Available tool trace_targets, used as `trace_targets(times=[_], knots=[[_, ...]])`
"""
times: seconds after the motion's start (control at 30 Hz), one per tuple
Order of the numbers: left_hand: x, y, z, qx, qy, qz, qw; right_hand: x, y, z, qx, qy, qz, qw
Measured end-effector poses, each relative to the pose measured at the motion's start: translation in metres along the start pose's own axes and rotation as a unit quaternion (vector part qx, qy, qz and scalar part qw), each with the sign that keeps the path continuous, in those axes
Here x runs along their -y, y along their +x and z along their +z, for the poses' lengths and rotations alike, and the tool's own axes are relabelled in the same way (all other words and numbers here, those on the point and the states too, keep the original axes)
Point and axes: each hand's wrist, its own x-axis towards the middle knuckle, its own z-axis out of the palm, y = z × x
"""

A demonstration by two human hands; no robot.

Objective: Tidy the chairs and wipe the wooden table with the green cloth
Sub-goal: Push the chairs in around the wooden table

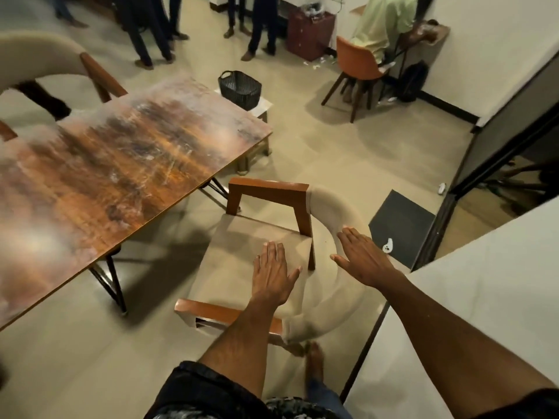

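Below centre of the frame, we are reaching flat, spread fingers of our left hand (272, 272) and right hand (363, 257) toward the chair (242, 252), still pulled out from the unwiped bench (121, 152), with no green cloth in sight.

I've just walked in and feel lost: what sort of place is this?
Probably an office break area or canteen. A long wooden table with cushioned chairs around it, partition walls, and a person working at a small wall desk suggest it.
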Motion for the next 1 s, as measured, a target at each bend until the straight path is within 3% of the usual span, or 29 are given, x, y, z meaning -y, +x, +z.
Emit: trace_targets(times=[0.5,0.67,1.0], knots=[[-0.059,0.003,0.045,-0.012,-0.068,-0.186,0.98,-0.078,0.097,0.015,0.069,-0.066,-0.215,0.972],[-0.078,0.006,0.055,-0.009,-0.07,-0.173,0.982,-0.085,0.106,0.012,0.068,-0.068,-0.248,0.964],[-0.132,0.011,0.084,0.117,-0.167,-0.051,0.978,-0.131,0.12,0.011,0.128,-0.086,-0.331,0.931]])
